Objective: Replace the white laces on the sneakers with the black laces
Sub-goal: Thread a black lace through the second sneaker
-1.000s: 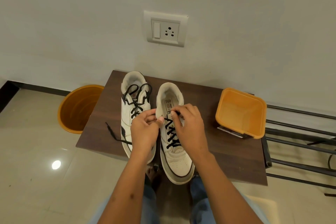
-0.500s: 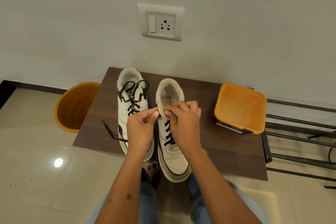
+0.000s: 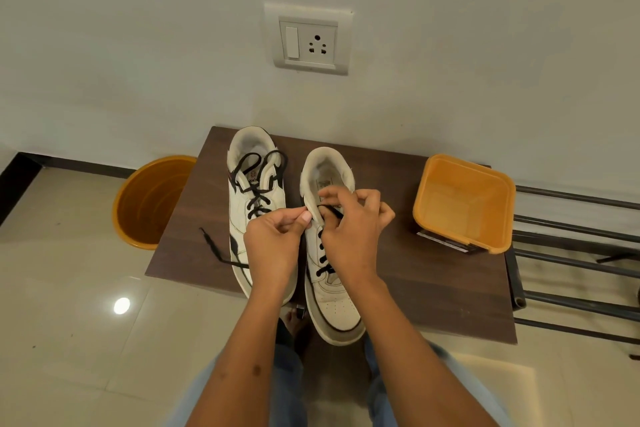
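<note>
Two white sneakers stand side by side on a dark wooden table (image 3: 433,288), toes toward me. The left sneaker (image 3: 254,180) carries a loose black lace (image 3: 258,198) whose end trails onto the table at its left. The right sneaker (image 3: 334,302) is laced in black (image 3: 323,258) up most of its eyelets. My left hand (image 3: 273,246) pinches the upper left edge of the right sneaker by its top eyelet. My right hand (image 3: 353,232) pinches the black lace end just above the tongue. No white laces are in view.
An empty orange square tub (image 3: 464,204) stands on the table's right part. An orange round bucket (image 3: 149,201) sits on the tiled floor at the table's left. A black metal rack (image 3: 571,253) runs along the right. A wall socket (image 3: 310,42) is above.
My right hand has lifted slightly, drawing a short length of black lace out over the tongue. My left hand stays at the top eyelet. The view has shifted a little.
</note>
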The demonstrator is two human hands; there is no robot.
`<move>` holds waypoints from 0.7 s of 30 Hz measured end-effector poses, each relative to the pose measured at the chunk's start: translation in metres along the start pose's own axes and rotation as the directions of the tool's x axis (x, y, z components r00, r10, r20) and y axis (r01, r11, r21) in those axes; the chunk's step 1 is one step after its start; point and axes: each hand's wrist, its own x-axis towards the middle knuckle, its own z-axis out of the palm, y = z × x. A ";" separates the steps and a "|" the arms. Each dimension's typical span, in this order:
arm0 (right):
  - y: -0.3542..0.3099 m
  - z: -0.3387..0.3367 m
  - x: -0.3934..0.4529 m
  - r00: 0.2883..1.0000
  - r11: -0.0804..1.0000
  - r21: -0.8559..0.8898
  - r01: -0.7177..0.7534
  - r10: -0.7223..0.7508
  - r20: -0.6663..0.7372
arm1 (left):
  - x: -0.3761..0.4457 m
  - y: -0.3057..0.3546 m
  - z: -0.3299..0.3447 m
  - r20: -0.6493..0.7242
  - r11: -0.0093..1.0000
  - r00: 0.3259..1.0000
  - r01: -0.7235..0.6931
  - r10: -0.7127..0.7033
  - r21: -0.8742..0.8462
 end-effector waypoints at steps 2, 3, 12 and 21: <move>-0.001 -0.002 0.000 1.000 0.999 0.054 0.008 -0.008 0.001 | 0.001 -0.001 -0.001 -0.008 1.000 1.000 0.001 -0.001 0.008; -0.002 -0.004 -0.001 1.000 0.997 0.070 0.018 -0.019 0.003 | 0.002 -0.001 -0.001 -0.010 1.000 1.000 -0.002 0.002 0.016; -0.001 -0.015 0.000 0.998 0.979 0.200 0.042 -0.049 0.034 | 0.003 0.000 -0.002 0.005 0.995 0.999 -0.041 0.040 0.091; -0.006 -0.019 -0.002 0.996 0.979 0.194 0.068 -0.077 0.041 | 0.003 -0.001 -0.002 -0.006 0.989 0.998 -0.055 0.056 0.138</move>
